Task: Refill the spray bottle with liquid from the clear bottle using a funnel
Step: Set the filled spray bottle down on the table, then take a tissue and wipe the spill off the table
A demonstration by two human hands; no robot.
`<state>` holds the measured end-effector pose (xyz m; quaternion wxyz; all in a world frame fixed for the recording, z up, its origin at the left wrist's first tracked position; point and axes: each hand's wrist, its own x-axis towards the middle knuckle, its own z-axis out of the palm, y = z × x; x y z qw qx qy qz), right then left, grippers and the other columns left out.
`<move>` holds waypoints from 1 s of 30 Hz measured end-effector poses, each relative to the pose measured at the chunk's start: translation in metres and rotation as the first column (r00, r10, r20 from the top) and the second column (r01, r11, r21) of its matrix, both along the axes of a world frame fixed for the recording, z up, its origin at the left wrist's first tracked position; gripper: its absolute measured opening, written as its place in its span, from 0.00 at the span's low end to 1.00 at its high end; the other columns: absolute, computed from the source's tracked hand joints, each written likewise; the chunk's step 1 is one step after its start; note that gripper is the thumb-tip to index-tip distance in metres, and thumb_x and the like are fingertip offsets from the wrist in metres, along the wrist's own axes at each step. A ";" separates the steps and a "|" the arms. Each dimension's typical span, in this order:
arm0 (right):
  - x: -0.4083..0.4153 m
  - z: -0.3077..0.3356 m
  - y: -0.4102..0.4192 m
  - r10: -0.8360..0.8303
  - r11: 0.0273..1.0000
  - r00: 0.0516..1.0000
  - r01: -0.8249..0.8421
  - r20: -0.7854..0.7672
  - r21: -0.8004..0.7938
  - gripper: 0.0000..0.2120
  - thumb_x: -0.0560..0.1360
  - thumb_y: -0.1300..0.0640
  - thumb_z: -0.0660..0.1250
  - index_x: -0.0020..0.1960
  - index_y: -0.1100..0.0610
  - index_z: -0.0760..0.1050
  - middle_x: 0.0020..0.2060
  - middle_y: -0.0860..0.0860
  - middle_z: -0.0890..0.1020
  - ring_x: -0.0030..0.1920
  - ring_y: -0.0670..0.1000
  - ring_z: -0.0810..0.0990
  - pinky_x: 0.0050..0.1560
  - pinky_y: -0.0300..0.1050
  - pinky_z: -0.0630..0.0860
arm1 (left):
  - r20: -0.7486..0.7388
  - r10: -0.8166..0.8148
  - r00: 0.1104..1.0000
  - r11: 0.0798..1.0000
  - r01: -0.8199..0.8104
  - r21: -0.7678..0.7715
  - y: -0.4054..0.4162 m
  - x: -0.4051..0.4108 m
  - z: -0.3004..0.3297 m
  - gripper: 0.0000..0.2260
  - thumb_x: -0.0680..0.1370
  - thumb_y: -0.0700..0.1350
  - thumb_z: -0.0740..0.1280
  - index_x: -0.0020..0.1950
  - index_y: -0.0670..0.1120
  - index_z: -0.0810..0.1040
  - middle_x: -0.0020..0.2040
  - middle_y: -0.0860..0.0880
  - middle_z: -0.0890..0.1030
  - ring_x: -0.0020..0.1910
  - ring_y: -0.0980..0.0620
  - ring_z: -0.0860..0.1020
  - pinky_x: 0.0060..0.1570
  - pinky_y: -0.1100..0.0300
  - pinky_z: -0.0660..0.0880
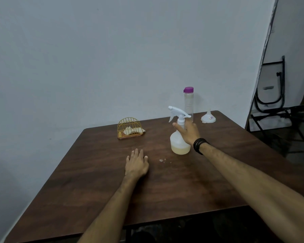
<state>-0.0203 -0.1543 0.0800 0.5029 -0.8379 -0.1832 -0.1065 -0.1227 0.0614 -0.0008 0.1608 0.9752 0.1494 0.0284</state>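
Because its trigger head must come off first, our right hand (pixel 187 133) grips the spray bottle (pixel 179 137) at centre frame; our left hand (pixel 136 164) rests flat, fingers straight.

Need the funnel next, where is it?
The funnel sits upside down at the table's far right corner, right of the clear bottle.

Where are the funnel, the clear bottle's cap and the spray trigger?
funnel (pixel 208 118), head view, on its flared cone.
clear bottle's cap (pixel 188 89), head view, purple side.
spray trigger (pixel 170 118), head view, lever below nozzle.
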 end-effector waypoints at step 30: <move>0.176 -0.040 0.062 -0.033 0.974 0.987 -0.003 -0.155 -0.226 0.43 0.66 0.36 0.75 0.71 0.54 0.62 0.65 0.54 0.71 0.64 0.56 0.72 0.62 0.55 0.73 | -0.039 -0.013 0.999 0.994 0.017 0.106 0.032 0.041 -0.013 0.27 0.86 0.56 0.43 0.84 0.50 0.46 0.84 0.48 0.45 0.83 0.49 0.44 0.80 0.45 0.43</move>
